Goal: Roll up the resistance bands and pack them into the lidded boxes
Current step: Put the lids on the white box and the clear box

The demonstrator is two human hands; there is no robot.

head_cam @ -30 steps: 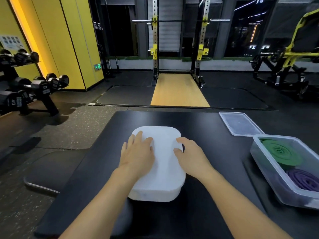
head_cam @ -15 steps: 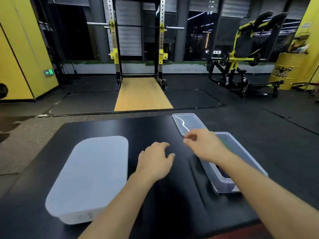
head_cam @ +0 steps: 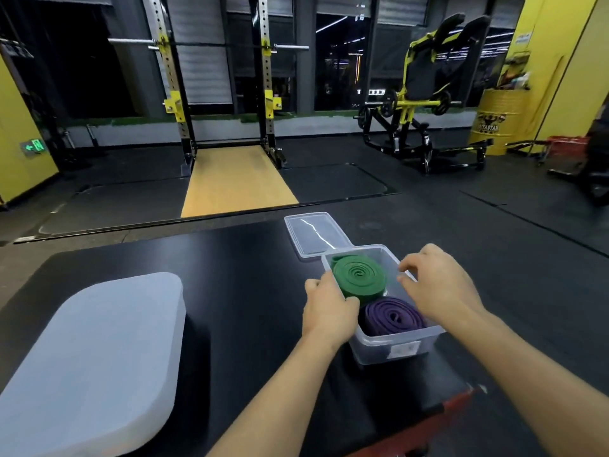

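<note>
1. left hand point(head_cam: 329, 308) – fingers curled round the left wall of the open clear box point(head_cam: 395, 346), thumb over the rim on the inside, next to the green band point(head_cam: 359, 278).
2. right hand point(head_cam: 438, 285) – fingers bent, tips at the right rim of the same box. whether they grip the rim or only touch it cannot be told.
3. green band: rolled into a flat coil and lying in the far half of the box, between the two hands.
4. purple band point(head_cam: 392, 316): also coiled, in the near half of the box, below the right hand and just right of the left wrist. it touches the green band.
5. loose lid point(head_cam: 313, 234): lies flat on the black table point(head_cam: 247, 275), just beyond the fingertips of both hands, its near edge against the far end of the box.
6. closed white box point(head_cam: 95, 351): lid on, well to the left of the left hand, apart from both hands.
</note>
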